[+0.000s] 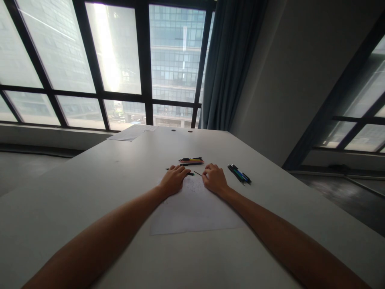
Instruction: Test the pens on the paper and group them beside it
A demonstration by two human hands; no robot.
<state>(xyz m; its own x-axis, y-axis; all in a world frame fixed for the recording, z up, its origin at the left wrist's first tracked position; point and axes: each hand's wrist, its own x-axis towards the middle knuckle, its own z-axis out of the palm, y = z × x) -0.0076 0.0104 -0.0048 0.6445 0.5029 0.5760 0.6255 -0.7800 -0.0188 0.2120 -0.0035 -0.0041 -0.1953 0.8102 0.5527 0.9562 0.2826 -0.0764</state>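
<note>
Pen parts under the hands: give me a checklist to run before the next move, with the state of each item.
1. Left hand on the dark pen body: ok, fingers rest on it.
2. Right hand at the thin refill: ok, fingertips touch its end.
3. Grip firm on either piece: cannot tell, too small.
4. Sheet of paper flat under both hands: ok.
5. Pile of coloured pens beyond the hands, apart from them: ok.
6. Blue and green pens right of the right hand, untouched: ok.
</note>
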